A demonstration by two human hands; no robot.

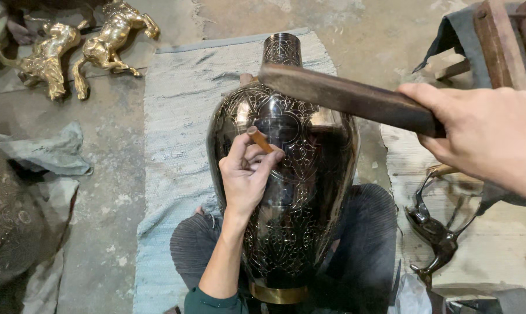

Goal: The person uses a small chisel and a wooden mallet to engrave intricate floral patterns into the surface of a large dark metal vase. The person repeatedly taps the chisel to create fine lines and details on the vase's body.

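1. The left hand (245, 174) had its fingers (270, 160) closed round a short copper-coloured chisel (259, 139), its tip pressed against the shoulder of the dark engraved vase (286, 192).
2. The right hand (484, 136) had its fingers curled tight about a dark wooden mallet (344, 96), raised above the vase's shoulder and just below its neck.
3. The vase lay tilted between the person's knees, its neck pointing away, on a grey woven mat (176, 128).
4. To the vase's right lay a dark metal animal figure (434, 232); far to its upper left stood two golden horse figures (80, 49).
5. Left of the vase, crumpled grey cloth (48, 154) lay on the floor.
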